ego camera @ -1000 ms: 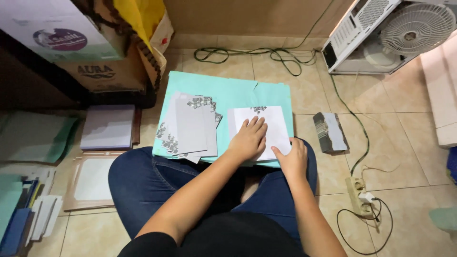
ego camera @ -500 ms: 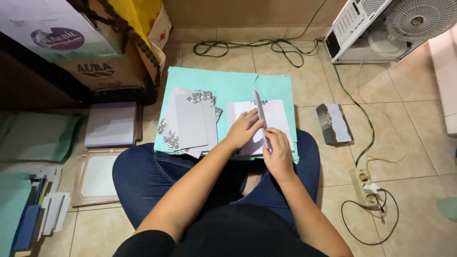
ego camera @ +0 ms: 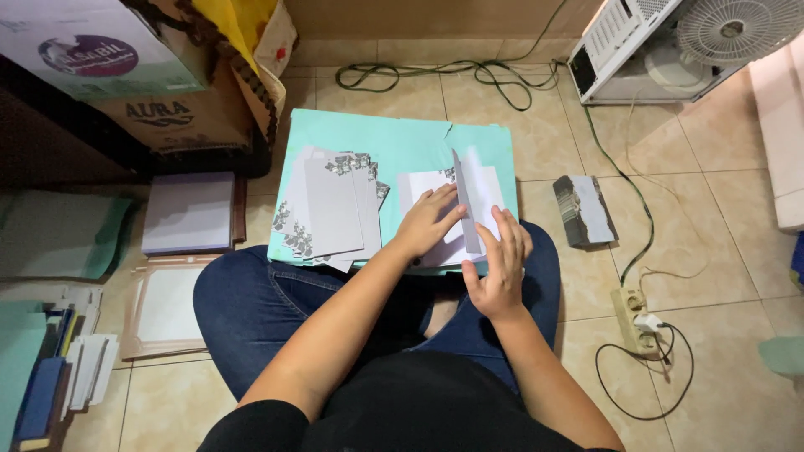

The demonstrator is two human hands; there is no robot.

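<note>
A pale card is being folded on a turquoise board laid across the knees of a person seated cross-legged on a tiled floor. The card lies on the right half of the board, its right-hand flap raised on edge along the crease. The left hand is spread flat, palm down, fingers loosely open, pressing the left panel of the card against the board; nothing is gripped by it. The right hand is held open with the fingers extended upward against the standing flap, which is propped rather than pinched; the thumb is partly hidden behind the paper. Both forearms are extended forward from the body, the left angled in from the near left, the right nearly straight. For a clean fold, it is judged that the lower panel should be kept pinned without sliding, the flap's edges matched to those beneath, and the crease pressed from the middle outward. A fanned pile of grey cards with floral corners is seen just left of the hands on the same board. Farther left a stack of lilac paper rests on the floor, cardboard boxes stand at the far left, and a small bundle of cards, a power strip and a fan are seen to the right.
</note>
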